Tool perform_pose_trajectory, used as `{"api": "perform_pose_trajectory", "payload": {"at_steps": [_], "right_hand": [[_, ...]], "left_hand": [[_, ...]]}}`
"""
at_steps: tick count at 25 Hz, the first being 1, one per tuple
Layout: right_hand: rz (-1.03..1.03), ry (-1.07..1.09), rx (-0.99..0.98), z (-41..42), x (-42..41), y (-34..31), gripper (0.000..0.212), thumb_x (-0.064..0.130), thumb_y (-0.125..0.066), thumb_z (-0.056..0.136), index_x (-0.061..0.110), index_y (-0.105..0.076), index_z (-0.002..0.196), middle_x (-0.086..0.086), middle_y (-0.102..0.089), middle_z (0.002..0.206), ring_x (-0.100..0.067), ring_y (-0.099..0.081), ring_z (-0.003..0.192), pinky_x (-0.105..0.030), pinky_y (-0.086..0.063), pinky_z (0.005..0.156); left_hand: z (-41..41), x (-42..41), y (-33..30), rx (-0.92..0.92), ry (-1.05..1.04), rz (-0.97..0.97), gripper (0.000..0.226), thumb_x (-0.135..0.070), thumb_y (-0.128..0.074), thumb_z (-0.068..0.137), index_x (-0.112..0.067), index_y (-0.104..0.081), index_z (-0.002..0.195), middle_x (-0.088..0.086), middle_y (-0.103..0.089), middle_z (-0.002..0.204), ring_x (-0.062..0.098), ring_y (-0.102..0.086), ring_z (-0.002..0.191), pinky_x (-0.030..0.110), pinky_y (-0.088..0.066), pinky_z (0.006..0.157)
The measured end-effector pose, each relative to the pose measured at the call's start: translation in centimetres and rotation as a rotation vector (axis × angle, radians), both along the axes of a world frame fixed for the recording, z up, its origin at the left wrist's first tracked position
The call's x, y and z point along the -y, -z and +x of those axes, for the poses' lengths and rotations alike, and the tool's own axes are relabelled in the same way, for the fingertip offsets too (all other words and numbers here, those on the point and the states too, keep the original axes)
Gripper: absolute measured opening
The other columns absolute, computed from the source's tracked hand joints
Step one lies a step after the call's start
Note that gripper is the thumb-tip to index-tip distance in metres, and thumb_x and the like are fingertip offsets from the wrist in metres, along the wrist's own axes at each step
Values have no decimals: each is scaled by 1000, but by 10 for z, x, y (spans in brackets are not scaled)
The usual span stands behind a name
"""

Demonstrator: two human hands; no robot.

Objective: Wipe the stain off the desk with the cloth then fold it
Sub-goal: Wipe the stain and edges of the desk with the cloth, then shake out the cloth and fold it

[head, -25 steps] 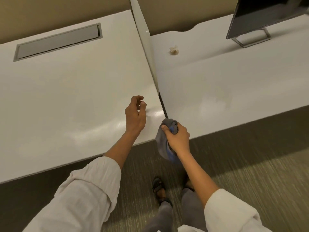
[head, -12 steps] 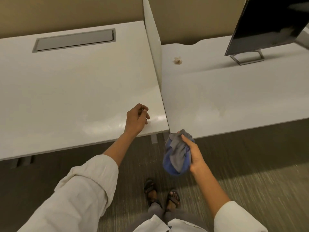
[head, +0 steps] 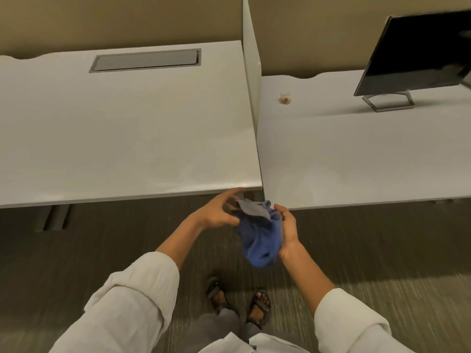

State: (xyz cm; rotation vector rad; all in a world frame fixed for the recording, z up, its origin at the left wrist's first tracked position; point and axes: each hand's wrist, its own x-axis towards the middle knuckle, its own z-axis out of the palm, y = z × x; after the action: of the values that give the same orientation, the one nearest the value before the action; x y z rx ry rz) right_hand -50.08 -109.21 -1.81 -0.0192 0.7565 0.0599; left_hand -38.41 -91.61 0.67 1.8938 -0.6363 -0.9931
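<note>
The cloth (head: 260,233), blue with a grey corner turned up at its top, hangs bunched in the air in front of the desk edge, above the carpeted floor (head: 382,250). The right hand (head: 289,229) holds it from the right side, palm turned toward the fabric and fingers curled round the bunched upper part, with the bulk of the blue material drooping below the grip. The left hand (head: 216,212) meets the cloth from the left: its thumb lies against the blue fabric and its fingers are spread and bent near the grey corner, though whether they actually pinch that corner is hard to tell. Both forearms come out of rolled-up pale sleeves (head: 135,296).

Just beyond the hands is the front corner of the left desk (head: 127,136), a pale top with a grey cable-tray lid (head: 146,60) set into its far side. A thin white divider panel (head: 251,59) stands upright between it and the right desk (head: 356,154). On the right desk, well beyond the grip and to its right, sits a small brownish stain or crumpled scrap (head: 285,98); further right stands a dark monitor (head: 418,52) on a metal frame foot. Below the cloth, the person's sandalled feet (head: 239,299) stand on the floor.
</note>
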Motion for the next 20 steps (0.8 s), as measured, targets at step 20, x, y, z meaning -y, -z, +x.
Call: {"api": "perform_pose_trajectory", "payload": {"at_steps": [20], "right_hand": [[-700,-735,109,-23,-137,-16,25,18,-52,91,8,-75,98,-19,-71,106,-29,-70,94,-42,-55,89]], "left_hand": [[7,-180,-4,-236,-737,-107,10,-10,-57,78,-16,-62,71,-3,-65,62,17,-55,65,29,-43,55]]}}
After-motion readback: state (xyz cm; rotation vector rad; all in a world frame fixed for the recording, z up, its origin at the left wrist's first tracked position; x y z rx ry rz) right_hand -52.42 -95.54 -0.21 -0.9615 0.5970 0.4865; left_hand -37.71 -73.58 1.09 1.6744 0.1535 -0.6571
